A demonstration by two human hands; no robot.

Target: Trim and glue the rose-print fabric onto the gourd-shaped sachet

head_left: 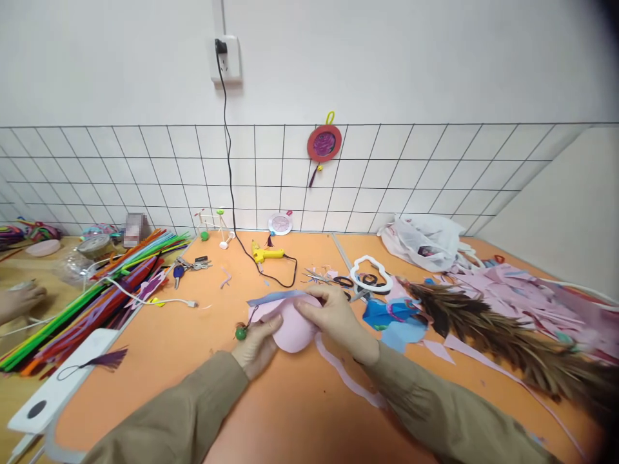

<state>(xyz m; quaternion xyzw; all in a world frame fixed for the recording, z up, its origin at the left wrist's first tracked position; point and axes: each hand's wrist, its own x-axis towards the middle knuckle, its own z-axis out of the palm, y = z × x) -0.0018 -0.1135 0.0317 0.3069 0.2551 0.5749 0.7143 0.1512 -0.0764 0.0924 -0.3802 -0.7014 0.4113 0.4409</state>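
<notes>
Both hands meet over the orange table, around a rounded piece of pink felt (296,327) with a blue layer (275,297) along its upper edge. My left hand (258,348) pinches the felt's left side, thumb on top. Beside those fingers hangs a green bead (240,332) on a dark cord. My right hand (336,319) grips the right part of the felt between thumb and fingers. From beneath the right hand, a wavy pink strip (345,374) runs down toward the sleeve.
Behind the hands lie a yellow glue gun (265,252), scissors (322,277) and a white cloud-shaped frame (371,274). Brown feathers (464,316) and pink scraps (512,293) cover the right. Colourful pipe cleaners (97,303) and another person's hand (24,299) are at left.
</notes>
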